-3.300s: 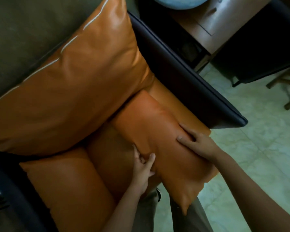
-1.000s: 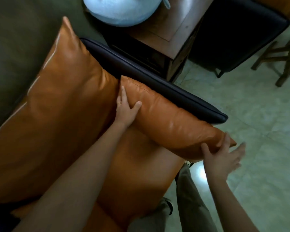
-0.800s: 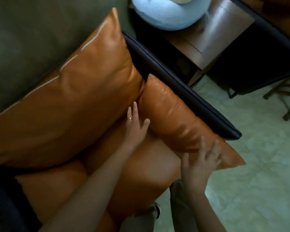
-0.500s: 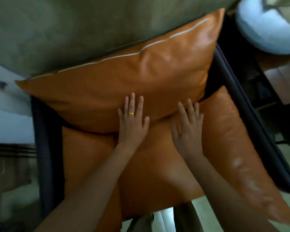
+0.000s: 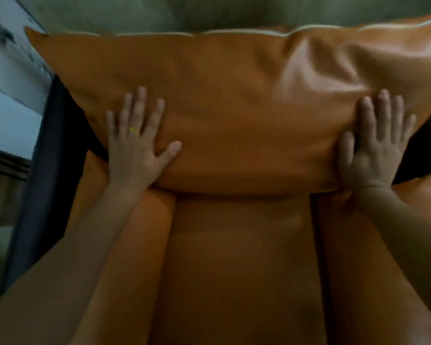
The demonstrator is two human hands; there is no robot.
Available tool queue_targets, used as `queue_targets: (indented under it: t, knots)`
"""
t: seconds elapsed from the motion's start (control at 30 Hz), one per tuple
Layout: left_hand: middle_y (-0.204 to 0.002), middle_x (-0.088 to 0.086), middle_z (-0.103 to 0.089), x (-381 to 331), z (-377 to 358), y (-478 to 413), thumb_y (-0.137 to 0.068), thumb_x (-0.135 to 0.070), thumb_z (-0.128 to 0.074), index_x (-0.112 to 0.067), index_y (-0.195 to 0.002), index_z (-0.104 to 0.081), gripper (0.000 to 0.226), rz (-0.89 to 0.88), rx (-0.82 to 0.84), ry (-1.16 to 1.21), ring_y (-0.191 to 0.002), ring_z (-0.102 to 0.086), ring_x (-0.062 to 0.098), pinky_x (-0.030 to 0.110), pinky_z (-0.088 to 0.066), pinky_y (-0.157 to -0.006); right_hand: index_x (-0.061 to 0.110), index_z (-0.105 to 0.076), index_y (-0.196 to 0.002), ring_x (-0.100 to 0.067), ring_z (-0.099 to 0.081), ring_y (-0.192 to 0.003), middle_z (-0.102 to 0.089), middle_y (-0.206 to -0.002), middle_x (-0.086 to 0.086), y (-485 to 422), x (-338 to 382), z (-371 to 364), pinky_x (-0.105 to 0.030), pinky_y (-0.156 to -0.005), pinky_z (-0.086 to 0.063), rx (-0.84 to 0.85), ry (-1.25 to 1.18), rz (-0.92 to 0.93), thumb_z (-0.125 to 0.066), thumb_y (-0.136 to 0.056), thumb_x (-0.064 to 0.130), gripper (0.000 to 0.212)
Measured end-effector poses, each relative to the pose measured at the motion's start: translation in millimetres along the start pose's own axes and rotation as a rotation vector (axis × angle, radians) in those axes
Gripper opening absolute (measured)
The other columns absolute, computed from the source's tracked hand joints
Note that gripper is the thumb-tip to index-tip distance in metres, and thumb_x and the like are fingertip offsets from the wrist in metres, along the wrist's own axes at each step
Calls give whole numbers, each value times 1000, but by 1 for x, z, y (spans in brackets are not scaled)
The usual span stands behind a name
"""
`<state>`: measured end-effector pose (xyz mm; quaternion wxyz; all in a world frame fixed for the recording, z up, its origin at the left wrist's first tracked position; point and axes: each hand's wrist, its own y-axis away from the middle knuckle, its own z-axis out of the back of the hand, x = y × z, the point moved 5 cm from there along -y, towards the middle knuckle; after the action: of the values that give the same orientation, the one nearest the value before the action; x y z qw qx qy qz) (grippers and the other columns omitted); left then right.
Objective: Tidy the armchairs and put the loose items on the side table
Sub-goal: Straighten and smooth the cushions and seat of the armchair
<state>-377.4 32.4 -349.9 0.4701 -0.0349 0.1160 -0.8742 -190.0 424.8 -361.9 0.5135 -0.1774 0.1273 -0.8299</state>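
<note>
**Between two flat hands, the back cushion lies crosswise**

Nearest the camera, below both hands, the orange seat cushion (image 5: 237,265) fills the middle of the view. Its long axis runs away from the person toward the wrists. Partly under the left forearm lies the left side cushion (image 5: 144,245), and beside the right forearm lies the right side cushion (image 5: 339,257). Each runs along an edge of the seat cushion and touches it.

Further on, the left hand (image 5: 135,150) presses palm-down on the lower left part of the back cushion (image 5: 246,115). Its fingers are straight and spread wide, its thumb angles toward the right hand, and it grips nothing. A yellow ring (image 5: 134,130) shows on one finger. The right hand (image 5: 376,150) lies flat the same way on the cushion's lower right end, with fingers straight and pointing away from the person and nothing curled round the leather.

The back cushion spans the gap between the hands and reaches beyond both. Its long axis runs left to right. Its lower edge sits at wrist level, touching the seat cushion, and its upper seam, edged with pale piping, lies beyond the fingertips. The leather is creased above the right hand.

Outside the left hand, the dark armchair frame (image 5: 47,170) runs alongside the cushions. Past the top seam is a blurred green surface (image 5: 209,13).
</note>
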Motion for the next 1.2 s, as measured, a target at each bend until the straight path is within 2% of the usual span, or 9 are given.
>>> queue_targets:
  t: [0.13, 0.3, 0.43, 0.53, 0.63, 0.73, 0.87, 0.97, 1.2]
  knots:
    - [-165, 21, -2, -33, 5, 44, -90, -69, -53, -23, -159, -4, 96, 185, -14, 142, -153, -1, 39, 64, -8, -117, 19, -19, -160, -40, -9, -153, -11, -166, -18, 49, 22, 18, -64, -118, -14, -128, -174, -495, -34, -104, 54, 68]
    - [-166, 5, -5, -131, -37, 73, -86, -69, -56, -39, -157, -5, 93, -227, 22, 152, -154, 5, 23, 63, 1, -117, 25, -30, -156, -38, -2, -154, -12, -166, -13, 100, 129, -28, -52, -123, -1, 45, -253, -12, -55, -95, 52, 72]
    - [-167, -3, 9, -93, -85, 53, -92, -63, -54, -37, -157, -8, 84, -402, -141, -83, -152, 13, 14, 44, 7, -122, 33, -22, -157, -19, 6, -154, -24, -162, -15, 85, 89, -80, -44, -124, -1, -28, -129, 155, -57, -95, 55, 75]
    - [-163, -5, 25, -86, -102, 52, -96, -58, -49, -37, -157, 1, 82, -380, -206, -182, -150, 22, 14, 44, 10, -121, 40, -10, -158, -11, 9, -153, -27, -160, -13, 78, 64, -95, -38, -124, 3, -73, -79, 257, -58, -98, 50, 77]
    - [-165, -5, 14, -86, -111, 76, -94, -38, -60, -40, -156, 3, 88, -178, -88, -67, -150, 23, 14, 48, 10, -120, 42, -6, -157, -12, 7, -153, -22, -163, -5, 94, 44, -89, -45, -124, 0, -26, -44, 187, -54, -102, 45, 73]
    - [-166, -1, 3, -78, -110, 106, -88, -12, -70, -37, -157, -2, 100, -13, 57, 29, -154, 5, 25, 54, -5, -119, 42, -4, -157, -25, -1, -154, -6, -165, 2, 108, 34, -76, -53, -123, -2, 102, -56, 39, -47, -105, 44, 68]
    - [-164, -2, 24, -89, -84, 128, -89, -19, -66, -33, -159, -1, 97, 37, 356, 217, -152, 17, 26, 55, -12, -122, 41, 1, -158, -27, 5, -155, 8, -168, 5, 132, 49, -51, -52, -122, -20, 250, -184, -307, -54, -100, 28, 81]
    - [-163, -5, 26, -88, -59, 160, -92, -21, -61, -37, -158, -3, 89, 42, 561, 334, -151, 22, 21, 52, -20, -122, 40, 0, -159, -25, 7, -155, 8, -169, 6, 174, 71, -39, -49, -116, -32, 524, -301, -630, -60, -97, 25, 88]
    - [-163, -18, 20, -66, 27, 233, -100, -28, -47, -36, -158, -6, 71, 195, 580, 498, -149, 23, 4, 26, -34, -114, 42, -11, -156, -14, 2, -155, -5, -167, 12, 221, 192, 6, -46, -117, -28, 837, -410, -298, -63, -95, 20, 82]
